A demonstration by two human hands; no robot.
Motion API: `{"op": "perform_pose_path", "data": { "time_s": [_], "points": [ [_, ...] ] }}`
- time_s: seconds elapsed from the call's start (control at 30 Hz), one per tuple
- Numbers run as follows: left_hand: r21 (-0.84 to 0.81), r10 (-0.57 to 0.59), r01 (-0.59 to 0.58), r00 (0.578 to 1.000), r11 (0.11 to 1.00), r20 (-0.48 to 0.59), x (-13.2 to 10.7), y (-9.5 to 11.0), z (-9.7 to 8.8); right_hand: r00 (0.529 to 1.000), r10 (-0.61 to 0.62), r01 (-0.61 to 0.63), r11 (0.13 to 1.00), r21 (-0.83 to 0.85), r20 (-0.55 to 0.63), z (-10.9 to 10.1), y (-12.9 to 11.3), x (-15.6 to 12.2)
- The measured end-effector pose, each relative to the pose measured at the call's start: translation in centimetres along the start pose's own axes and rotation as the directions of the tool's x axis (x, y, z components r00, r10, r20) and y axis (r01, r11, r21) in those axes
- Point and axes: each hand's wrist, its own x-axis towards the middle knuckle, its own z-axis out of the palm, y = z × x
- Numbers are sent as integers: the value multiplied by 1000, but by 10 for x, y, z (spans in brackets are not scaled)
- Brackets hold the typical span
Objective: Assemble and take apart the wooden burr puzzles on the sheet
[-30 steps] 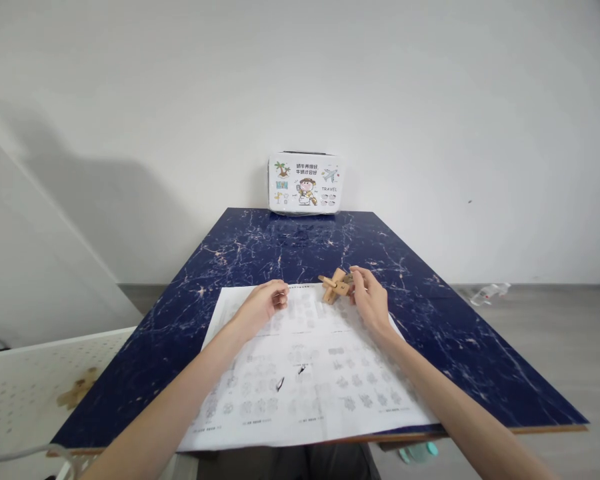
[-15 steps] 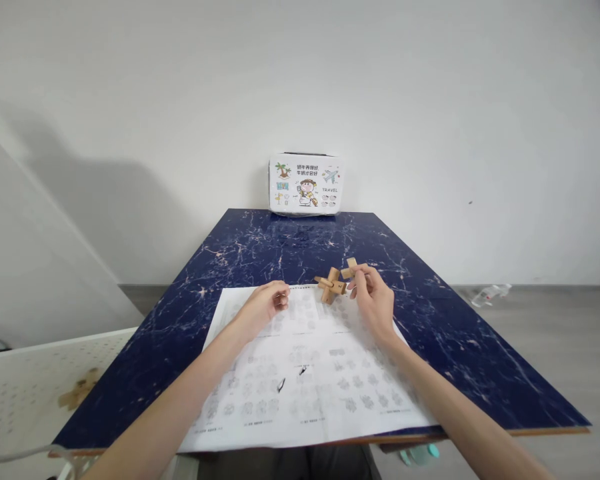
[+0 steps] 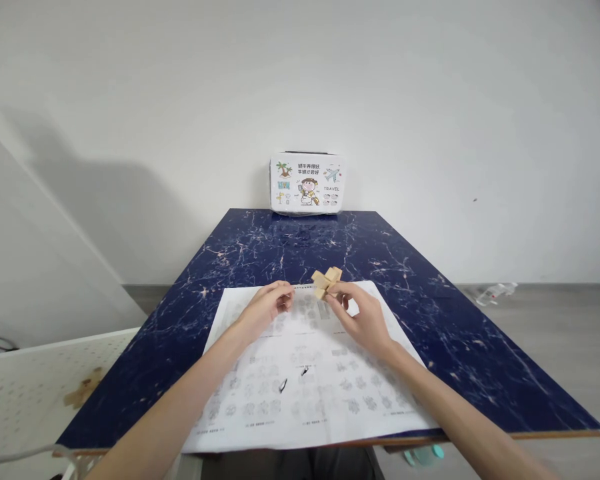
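Observation:
An interlocking wooden puzzle [image 3: 329, 279] of pale crossed blocks is pinched between the thumb and fingers of my right hand [image 3: 357, 313], over the far edge of a printed instruction sheet [image 3: 320, 413]. Whether it touches the sheet, I cannot tell. To its left, my left hand [image 3: 270, 305] rests at the sheet's upper part with its fingers curled in, and nothing shows in them. Rows of small diagrams cover the white sheet. Two small dark marks or slivers [image 3: 283, 385] appear near its middle.
A white illustrated case [image 3: 307, 185] stands at the far edge of the blue marbled table [image 3: 260, 247], against the wall. Left of the table is a white perforated surface [image 3: 25, 380] with wooden pieces [image 3: 84, 388] on it. A clear plastic item [image 3: 497, 293] lies on the floor at right.
My right hand has moved left and closer with the pale puzzle. The browner wooden puzzle seen beside it before no longer shows. The left hand has barely shifted.

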Motion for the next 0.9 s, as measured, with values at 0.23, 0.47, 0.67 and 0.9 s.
{"op": "perform_pose_path", "data": {
  "time_s": [0.23, 0.47, 0.67, 0.9],
  "points": [
    [290, 149, -140, 989, 947, -10, -3, -4, 3, 981, 86, -114, 981, 156, 177, 3, -4, -2],
    [353, 144, -233, 955, 906, 261, -8, -3, 7, 930, 172, -290, 885, 364, 325, 3, -7, 0],
    [500, 107, -251, 948, 829, 299, -11, -3, 10, 899, 191, -381, 784, 489, 395, 1, -10, 4],
    [547, 109, -214, 970, 809, 218, -12, -1, 14, 886, 244, -414, 798, 437, 394, 3, -3, 2]
  ]
}}
